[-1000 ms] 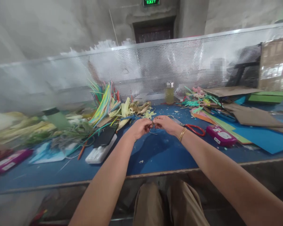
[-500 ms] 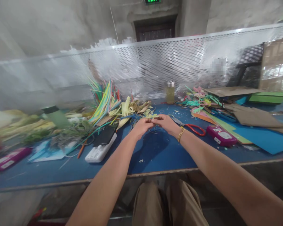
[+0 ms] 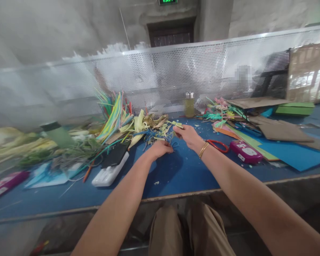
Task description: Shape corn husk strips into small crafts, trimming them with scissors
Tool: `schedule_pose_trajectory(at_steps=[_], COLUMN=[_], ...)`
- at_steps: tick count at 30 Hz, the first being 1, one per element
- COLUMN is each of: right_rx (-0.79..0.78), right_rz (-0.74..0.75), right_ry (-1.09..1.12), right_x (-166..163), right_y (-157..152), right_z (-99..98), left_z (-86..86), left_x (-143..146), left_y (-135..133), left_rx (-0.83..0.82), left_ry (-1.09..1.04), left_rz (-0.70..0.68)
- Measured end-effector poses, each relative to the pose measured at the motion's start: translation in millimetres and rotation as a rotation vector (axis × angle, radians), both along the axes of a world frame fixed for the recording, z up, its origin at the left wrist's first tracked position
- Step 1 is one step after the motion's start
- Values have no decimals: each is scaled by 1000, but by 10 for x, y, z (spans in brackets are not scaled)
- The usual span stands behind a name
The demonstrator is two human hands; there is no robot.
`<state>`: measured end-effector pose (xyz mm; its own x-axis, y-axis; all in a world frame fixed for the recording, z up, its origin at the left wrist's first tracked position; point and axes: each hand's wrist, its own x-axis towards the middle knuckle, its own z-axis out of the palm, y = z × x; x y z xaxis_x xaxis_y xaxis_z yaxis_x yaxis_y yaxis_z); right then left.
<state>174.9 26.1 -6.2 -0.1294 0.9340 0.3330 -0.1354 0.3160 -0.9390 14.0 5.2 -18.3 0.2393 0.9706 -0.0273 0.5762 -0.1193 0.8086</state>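
My right hand (image 3: 186,135) is closed in a pinch on a pale yellow-green piece of corn husk (image 3: 177,124), held just above the table. Lower and nearer to me, my left hand (image 3: 161,149) has its fingers pinched together. A thin blue string (image 3: 175,144) curls at its fingertips and seems to be held there. Behind both hands lies a tangle of dry corn husks (image 3: 140,122) with blue strings (image 3: 149,133) among them. Red-handled scissors (image 3: 218,145) rest beside my right wrist, their blades mostly hidden by that hand.
To the left are colourful pipe cleaners (image 3: 114,115), a black phone (image 3: 114,155) on a white case (image 3: 110,174), and a green bottle (image 3: 57,134). On the right sit a purple box (image 3: 245,152), blue paper (image 3: 290,149) and cardboard (image 3: 285,128). A glass bottle (image 3: 189,106) stands behind.
My hands, together before, have come apart. The right one is up with the husk piece, while the left one has dropped lower toward me. The whole view has shifted slightly.
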Motion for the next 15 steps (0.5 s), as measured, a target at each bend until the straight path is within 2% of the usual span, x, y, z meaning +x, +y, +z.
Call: schedule_pose_trajectory(at_steps=[2,4,6,8,10,12,15], right_rx=[-46,-110,-160,-176,-170,-156,-137], right_rz=[24,57,93,131,153,152,156], right_ry=[65,94,90,51,2,-46,-95], right_x=[53,83,86,74,67,68,72], right_y=[7,10,8,7,8,12,8], right_z=[37,43,26,2,-19,-32,-37], left_z=[2,21,57,102,142,164,152], left_x=[-23,-59,-91,-104,-95,-75,-45], left_y=[10,34,58,67,55,30,-4], left_rx=[-32,-6,81,170,167,66,-88], left_ry=[20,1,-79,-248,-441,-553,-563], left_rz=[-64,-41,85,236,290,223,27])
